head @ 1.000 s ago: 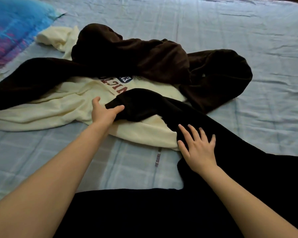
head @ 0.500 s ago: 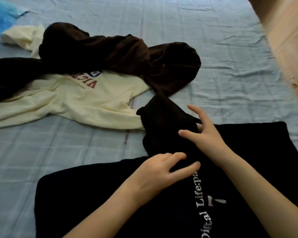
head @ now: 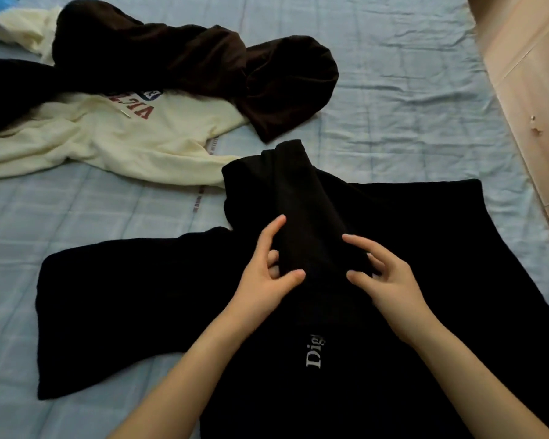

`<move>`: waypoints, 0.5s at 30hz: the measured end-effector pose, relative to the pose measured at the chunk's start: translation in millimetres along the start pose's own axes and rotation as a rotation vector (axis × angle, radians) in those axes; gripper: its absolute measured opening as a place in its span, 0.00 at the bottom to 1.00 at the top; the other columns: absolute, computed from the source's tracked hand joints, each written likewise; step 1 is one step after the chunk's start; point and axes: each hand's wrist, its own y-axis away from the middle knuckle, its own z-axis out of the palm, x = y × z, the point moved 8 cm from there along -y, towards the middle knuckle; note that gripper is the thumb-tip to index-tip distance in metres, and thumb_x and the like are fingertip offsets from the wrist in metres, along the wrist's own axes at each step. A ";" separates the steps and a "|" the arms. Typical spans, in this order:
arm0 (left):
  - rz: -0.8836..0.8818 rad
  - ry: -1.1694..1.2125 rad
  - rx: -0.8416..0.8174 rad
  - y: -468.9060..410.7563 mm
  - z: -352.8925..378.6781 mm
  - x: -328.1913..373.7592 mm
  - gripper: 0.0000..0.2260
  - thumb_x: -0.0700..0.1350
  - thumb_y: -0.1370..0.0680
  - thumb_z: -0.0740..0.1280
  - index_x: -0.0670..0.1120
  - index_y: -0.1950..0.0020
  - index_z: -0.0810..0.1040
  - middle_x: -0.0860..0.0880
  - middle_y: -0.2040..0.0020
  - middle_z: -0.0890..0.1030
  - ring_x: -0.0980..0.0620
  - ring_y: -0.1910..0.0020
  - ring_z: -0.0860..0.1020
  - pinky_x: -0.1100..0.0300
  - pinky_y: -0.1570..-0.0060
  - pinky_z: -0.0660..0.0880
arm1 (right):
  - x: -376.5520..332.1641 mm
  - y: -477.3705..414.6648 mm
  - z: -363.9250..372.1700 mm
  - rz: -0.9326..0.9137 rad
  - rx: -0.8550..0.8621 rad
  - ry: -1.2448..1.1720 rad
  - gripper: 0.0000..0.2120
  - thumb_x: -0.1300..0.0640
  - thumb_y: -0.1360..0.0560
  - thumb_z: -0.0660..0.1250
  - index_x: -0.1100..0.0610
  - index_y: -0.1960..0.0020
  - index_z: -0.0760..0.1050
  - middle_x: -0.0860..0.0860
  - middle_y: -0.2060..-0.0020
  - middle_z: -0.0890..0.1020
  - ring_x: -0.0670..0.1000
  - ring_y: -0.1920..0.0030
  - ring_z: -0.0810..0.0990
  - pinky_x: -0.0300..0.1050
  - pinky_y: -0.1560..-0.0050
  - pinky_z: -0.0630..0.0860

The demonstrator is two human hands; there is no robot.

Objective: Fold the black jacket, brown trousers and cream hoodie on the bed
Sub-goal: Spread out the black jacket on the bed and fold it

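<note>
At 6 o'clock on the bed sheet [head: 393, 90], black jacket [head: 140, 305] lies spread flat, body running toward the camera, one panel out to 9 o'clock, another out to 3 o'clock. Fabric matte, near-uniform black, few creases visible. White serif lettering [head: 313, 351] reads "Dig", rotated sideways, partly covered by a folded-over strip. That strip, likely a sleeve, runs up the centre from the hands to 12 o'clock, ending in a blunt rolled end just short of the brown trousers.

Left hand [head: 267, 280] pinches the strip's left edge, thumb on top, fingers curled beside and under it. Right hand [head: 384, 277] grips the strip's right edge, thumb and index curled round the cloth. Hands sit opposite each other, strip between them.

Cream hoodie [head: 124, 144] at 10 o'clock, crumpled, red chest lettering upside down, hem touching the jacket's upper-left corner. Brown trousers [head: 203, 64] at 11–12 o'clock, bunched, draped over the hoodie's top.

Wooden floor [head: 526, 90] at 2 o'clock past the bed edge.
</note>
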 end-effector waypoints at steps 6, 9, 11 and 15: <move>-0.252 -0.076 -0.132 98.8 83.2 -76.6 0.29 0.33 0.28 0.72 0.57 0.33 0.70 0.47 0.39 0.79 0.52 0.45 0.82 0.60 0.46 0.78 | 56.6 97.1 -54.6 0.235 0.005 0.228 0.30 0.74 0.29 0.68 0.39 0.45 0.81 0.41 0.46 0.83 0.36 0.44 0.79 0.31 0.46 0.75; -0.445 -0.319 -0.372 134.3 103.8 -111.3 0.29 0.47 0.28 0.73 0.69 0.34 0.68 0.50 0.42 0.79 0.57 0.52 0.81 0.64 0.47 0.76 | 95.1 125.1 -66.7 0.473 -0.092 0.506 0.25 0.66 0.25 0.68 0.38 0.38 0.75 0.43 0.47 0.79 0.41 0.52 0.79 0.37 0.47 0.76; -0.415 -0.634 -0.404 123.1 85.3 -112.5 0.24 0.53 0.28 0.72 0.71 0.36 0.68 0.57 0.48 0.78 0.66 0.58 0.78 0.69 0.49 0.76 | 90.7 116.6 -76.3 0.455 -0.078 0.740 0.24 0.57 0.23 0.68 0.39 0.31 0.69 0.47 0.43 0.74 0.44 0.49 0.77 0.38 0.45 0.73; -0.173 -0.581 0.250 47.8 -1.9 -47.9 0.08 0.44 0.25 0.72 0.50 0.51 0.74 0.50 0.60 0.81 0.57 0.64 0.77 0.52 0.57 0.77 | 30.8 43.3 -62.1 -0.010 0.133 0.655 0.20 0.54 0.23 0.68 0.49 0.32 0.74 0.47 0.43 0.78 0.49 0.41 0.78 0.44 0.41 0.74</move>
